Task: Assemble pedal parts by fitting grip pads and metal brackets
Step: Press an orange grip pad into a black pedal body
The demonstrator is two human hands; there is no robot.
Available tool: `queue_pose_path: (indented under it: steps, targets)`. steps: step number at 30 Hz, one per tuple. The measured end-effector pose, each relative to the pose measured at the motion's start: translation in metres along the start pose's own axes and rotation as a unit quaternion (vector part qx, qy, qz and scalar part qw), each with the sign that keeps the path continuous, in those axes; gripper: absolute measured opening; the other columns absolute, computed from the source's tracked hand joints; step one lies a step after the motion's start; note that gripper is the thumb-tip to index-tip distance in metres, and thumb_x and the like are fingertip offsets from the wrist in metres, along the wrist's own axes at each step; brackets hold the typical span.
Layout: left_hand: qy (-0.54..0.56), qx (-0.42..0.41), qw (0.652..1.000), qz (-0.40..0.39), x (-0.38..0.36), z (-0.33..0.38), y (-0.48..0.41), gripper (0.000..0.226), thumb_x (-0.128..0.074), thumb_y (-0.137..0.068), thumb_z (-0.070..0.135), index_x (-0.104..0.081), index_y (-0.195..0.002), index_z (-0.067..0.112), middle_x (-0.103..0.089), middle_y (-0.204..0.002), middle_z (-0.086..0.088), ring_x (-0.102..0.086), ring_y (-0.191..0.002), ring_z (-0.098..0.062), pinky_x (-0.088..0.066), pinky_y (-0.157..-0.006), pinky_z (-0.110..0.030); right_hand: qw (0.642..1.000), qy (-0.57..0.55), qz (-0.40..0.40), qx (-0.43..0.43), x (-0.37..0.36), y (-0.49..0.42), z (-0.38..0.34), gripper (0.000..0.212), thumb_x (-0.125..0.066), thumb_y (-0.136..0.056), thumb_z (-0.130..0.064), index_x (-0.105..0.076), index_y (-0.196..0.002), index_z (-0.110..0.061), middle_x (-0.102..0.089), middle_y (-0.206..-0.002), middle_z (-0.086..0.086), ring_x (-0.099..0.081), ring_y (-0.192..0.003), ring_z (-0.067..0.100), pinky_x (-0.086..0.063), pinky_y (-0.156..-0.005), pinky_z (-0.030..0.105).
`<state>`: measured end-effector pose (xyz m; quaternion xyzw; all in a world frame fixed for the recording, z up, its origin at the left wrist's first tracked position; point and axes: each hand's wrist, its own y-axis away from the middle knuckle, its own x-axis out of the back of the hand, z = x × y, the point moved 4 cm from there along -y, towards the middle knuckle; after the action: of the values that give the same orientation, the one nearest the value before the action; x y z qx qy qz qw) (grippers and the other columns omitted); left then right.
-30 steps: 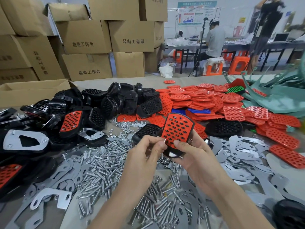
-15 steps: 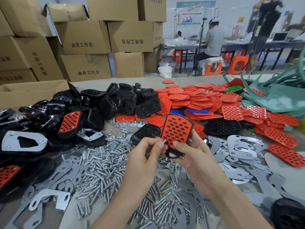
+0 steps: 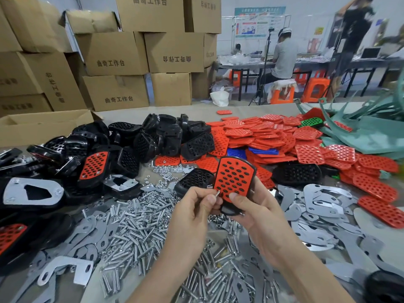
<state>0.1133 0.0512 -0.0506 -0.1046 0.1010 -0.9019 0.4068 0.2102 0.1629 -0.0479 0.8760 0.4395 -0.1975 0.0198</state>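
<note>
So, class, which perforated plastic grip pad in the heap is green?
The green perforated pad at the far edge of the heap, beside the teal scrap sheets; its neighbours are red.

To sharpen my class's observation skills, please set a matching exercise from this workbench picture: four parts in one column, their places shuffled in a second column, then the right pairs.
Parts
1. bolt
2. pedal with red grip pad
3. green grip pad
4. blue grip pads

Places
A. held in the right hand
B. at the far right edge of the red pad pile
C. pinched in the left hand
D. partly buried in the middle of that pile

Pairs: 1-C, 2-A, 3-B, 4-D
</note>
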Motion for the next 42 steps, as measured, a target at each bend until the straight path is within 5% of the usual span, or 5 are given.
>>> queue_pose_path:
  steps: [17, 27, 32, 37, 42]
  targets:
    - [-0.095, -0.015, 0.995, 0.029, 0.005, -0.007, -0.006, 0.013, -0.052, -0.104, 0.021, -0.049, -0.097, 0.032, -0.066, -0.084, 0.017, -0.064, -0.070, -0.005, -0.052, -0.063, -0.023, 0.996, 0.073, -0.044, 0.035, -0.014, 0.003, 0.002, 0.041, -0.064, -0.088, -0.012, -0.073, -0.113, -0.043, -0.076, -0.115, 0.007, -0.071, -0.109, 0.019, -0.057, -0.098, 0.034]
    - [-0.125, -0.027, 0.991, 0.025, 0.011, 0.004, -0.008, 0.006, -0.061, -0.098, 0.032, -0.059, -0.096, 0.037, -0.066, -0.093, 0.030, -0.064, -0.084, 0.006, -0.046, -0.067, -0.008, 0.999, -0.002, -0.033, -0.022, -0.008, 0.000, 0.005, 0.038, -0.061, -0.097, 0.002, -0.068, -0.125, -0.022, -0.077, -0.117, 0.010, -0.074, -0.107, 0.025, -0.061, -0.084, 0.032]
    - [-0.160, -0.041, 0.986, 0.027, 0.014, 0.007, -0.005, 0.012, -0.053, -0.095, 0.050, -0.058, -0.099, 0.039, -0.067, -0.093, 0.026, -0.066, -0.081, 0.000, -0.048, -0.066, -0.014, 0.993, -0.111, -0.001, -0.046, 0.007, -0.008, -0.005, 0.050, -0.066, -0.080, -0.006, -0.061, -0.129, -0.007, -0.076, -0.119, 0.017, -0.076, -0.104, 0.032, -0.064, -0.079, 0.043]
    - [-0.215, -0.063, 0.974, 0.027, 0.016, 0.010, -0.001, 0.018, -0.040, -0.096, 0.059, -0.052, -0.097, 0.047, -0.070, -0.080, 0.010, -0.066, -0.074, -0.009, -0.054, -0.067, -0.035, 0.992, -0.107, 0.043, -0.044, 0.017, -0.010, -0.006, 0.058, -0.078, -0.070, -0.016, -0.064, -0.126, -0.009, -0.076, -0.116, 0.011, -0.077, -0.096, 0.022, -0.062, -0.071, 0.032]
    - [-0.304, -0.091, 0.948, -0.021, 0.008, 0.011, 0.002, 0.022, -0.033, -0.097, 0.057, -0.050, -0.101, 0.044, -0.063, -0.083, 0.019, -0.061, -0.080, 0.001, -0.054, -0.070, -0.032, 0.994, -0.088, 0.057, -0.030, 0.017, -0.011, -0.003, 0.051, -0.086, -0.075, -0.010, -0.066, -0.121, -0.010, -0.077, -0.112, 0.009, -0.076, -0.097, 0.019, -0.060, -0.077, 0.030]
